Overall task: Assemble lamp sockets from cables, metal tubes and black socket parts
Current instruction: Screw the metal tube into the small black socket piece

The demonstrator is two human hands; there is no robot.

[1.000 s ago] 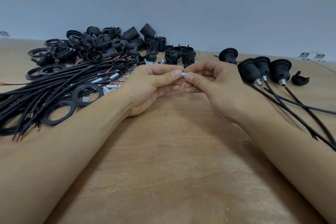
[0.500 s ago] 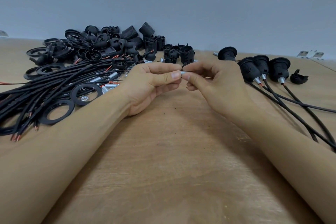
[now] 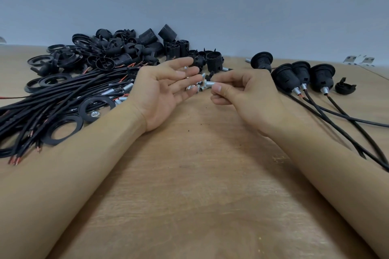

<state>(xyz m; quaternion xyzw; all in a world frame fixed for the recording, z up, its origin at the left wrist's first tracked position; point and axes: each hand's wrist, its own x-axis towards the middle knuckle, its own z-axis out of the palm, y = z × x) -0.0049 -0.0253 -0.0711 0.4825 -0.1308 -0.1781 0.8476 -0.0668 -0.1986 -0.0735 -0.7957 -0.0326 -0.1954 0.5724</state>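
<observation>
Pinching a short metal tube (image 3: pixel 209 84) between thumb and forefinger, the right hand (image 3: pixel 245 95) holds it level just above the wooden table (image 3: pixel 189 185), its free end pointing left toward the left hand (image 3: pixel 166 90), which lies palm-up with fingers straight and relaxed, holding nothing. More loose metal tubes (image 3: pixel 194 88) lie on the table just beyond the left fingertips, between the two hands. To the left sprawls a bundle of black cables (image 3: pixel 52 109) with bared copper ends, with flat black rings (image 3: pixel 63 132) among them; at the far side sits a heap of black socket parts (image 3: pixel 126 48). On the right stand three assembled sockets (image 3: pixel 303 75), each with a tube and cable coming out of its base, so the job looks partly done. The step in hand seems to be fitting this tube to a cable or a socket part. To do it well, I would keep the pinch near one end so the bore stays clear, send the free left hand to fetch a single cable by its stripped end rather than dragging the tangle, twist the copper strands together, and feed them straight through without fraying.
</observation>
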